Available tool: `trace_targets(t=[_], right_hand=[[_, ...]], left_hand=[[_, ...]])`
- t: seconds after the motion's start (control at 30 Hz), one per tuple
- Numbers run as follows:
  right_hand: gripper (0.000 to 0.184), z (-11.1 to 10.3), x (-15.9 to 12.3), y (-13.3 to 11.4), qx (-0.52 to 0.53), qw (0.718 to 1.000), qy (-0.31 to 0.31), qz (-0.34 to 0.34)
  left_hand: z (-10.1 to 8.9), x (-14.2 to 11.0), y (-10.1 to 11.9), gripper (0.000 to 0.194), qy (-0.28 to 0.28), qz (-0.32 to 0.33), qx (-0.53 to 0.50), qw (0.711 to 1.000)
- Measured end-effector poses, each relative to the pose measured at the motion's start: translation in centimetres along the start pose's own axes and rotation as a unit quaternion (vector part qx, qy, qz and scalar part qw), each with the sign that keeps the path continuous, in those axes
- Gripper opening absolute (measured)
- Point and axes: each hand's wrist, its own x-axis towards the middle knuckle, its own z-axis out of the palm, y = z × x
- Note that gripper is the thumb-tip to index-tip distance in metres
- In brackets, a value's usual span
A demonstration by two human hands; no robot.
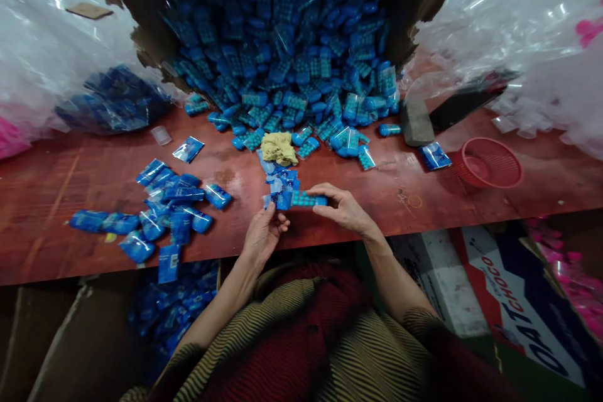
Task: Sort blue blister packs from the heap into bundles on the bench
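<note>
Blue container (308, 200): between the two hands, its near end under the right fingers, its far end meeting the printed sleeve.
Printed sleeve (282, 201): at the left fingertips, more sleeves lying just beyond.
Left hand (264, 235): thumb and forefinger pinched narrow on the sleeve's lower edge.
Right hand (347, 208): fingers closed around the container, thumb below.
Yellow cloth (279, 148): crumpled, just beyond the sleeves.
Sleeved packs (181, 195): loose pile left of the left fingers.
Container heap (292, 69): farther beyond both hands' fingers.
Red basket (488, 163): on the table (424, 191), well right of the right fingers.
</note>
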Motion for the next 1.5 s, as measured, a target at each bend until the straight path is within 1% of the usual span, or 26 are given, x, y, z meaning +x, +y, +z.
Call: trace_targets(t=[0.17, 0.33, 0.77, 0.93, 1.07, 1.17, 1.23, 1.33, 1.4, 1.5], right_hand=[[0.028, 0.4, -0.3, 0.2, -0.017, 0.999, 0.024, -0.042], [0.027, 0.9, -0.5, -0.1, -0.017, 0.997, 0.041, -0.056], [0.029, 1.2, -0.7, 0.5, 0.007, 0.998, 0.029, -0.060], [0.031, 1.4, -0.7, 1.2, 0.029, 0.998, 0.026, -0.039], [0.032, 1.3, -0.7, 1.1, 0.053, 0.998, 0.025, -0.034], [0.030, 1.3, -0.5, 0.9, 0.058, 0.998, 0.005, -0.035], [0.030, 1.7, -0.3, 1.1, 0.056, 0.998, 0.004, -0.040], [0.032, 2.9, -0.1, 1.8, 0.014, 0.998, 0.037, -0.052], [0.032, 3.8, -0.2, 2.0, -0.032, 0.996, 0.050, -0.065], [0.034, 4.6, -0.7, 1.7, -0.053, 0.994, 0.029, -0.086]], left_hand=[[0.0, 0.0, 0.0, 0.030, 0.002, 0.010, -0.003, 1.000], [0.0, 0.0, -0.2, 0.029, 0.010, 0.013, -0.015, 1.000], [0.2, 0.0, -0.1, 0.033, 0.001, 0.010, -0.006, 1.000], [0.0, 0.2, -0.1, 0.032, 0.004, 0.026, 0.001, 1.000], [-0.1, 0.3, -0.1, 0.033, -0.003, 0.035, 0.012, 0.999], [0.1, 0.3, -0.2, 0.034, -0.008, 0.051, 0.033, 0.998], [0.4, 0.3, -0.3, 0.035, -0.001, 0.066, 0.044, 0.997], [1.0, 0.5, -0.1, 0.037, -0.001, 0.067, 0.023, 0.997], [1.1, 0.6, 0.3, 0.035, -0.010, 0.049, 0.009, 0.999], [0.9, 0.8, 0.9, 0.028, -0.005, 0.008, 0.007, 1.000]])
